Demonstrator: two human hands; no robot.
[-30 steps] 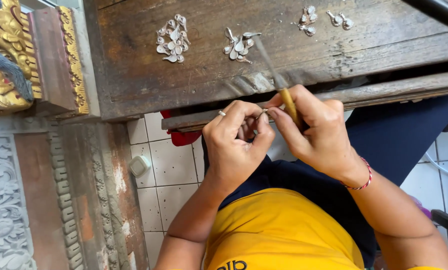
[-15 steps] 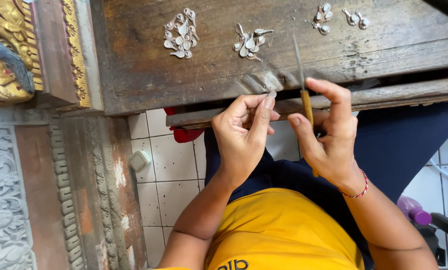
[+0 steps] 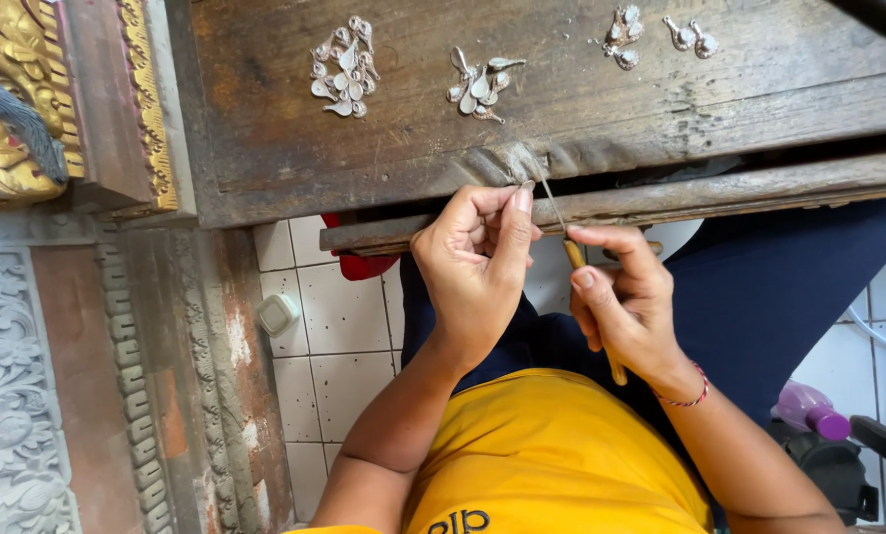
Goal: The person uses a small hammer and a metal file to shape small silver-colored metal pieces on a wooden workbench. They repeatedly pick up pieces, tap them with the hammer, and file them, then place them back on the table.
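My left hand (image 3: 477, 262) is closed, pinching something small between thumb and forefinger against the worn front edge of the wooden bench (image 3: 561, 109); the piece itself is too small to make out. My right hand (image 3: 626, 302) grips a thin metal file (image 3: 554, 206) by its wooden handle (image 3: 573, 255), with the tip pointing up at my left fingertips. Small silver leaf-shaped pieces (image 3: 342, 67) lie in clusters on the bench top, a second cluster (image 3: 480, 81) just above my hands.
More silver pieces (image 3: 623, 28) lie at the bench's far right. Carved gilded woodwork (image 3: 7, 99) and a carved grey panel (image 3: 12, 396) stand at left. White floor tiles (image 3: 334, 326) show below, with a purple bottle (image 3: 809, 407) at lower right.
My right hand has swung the file from upright to slanting towards my left fingertips. My left hand has risen to the bench edge. The view has shifted slightly.
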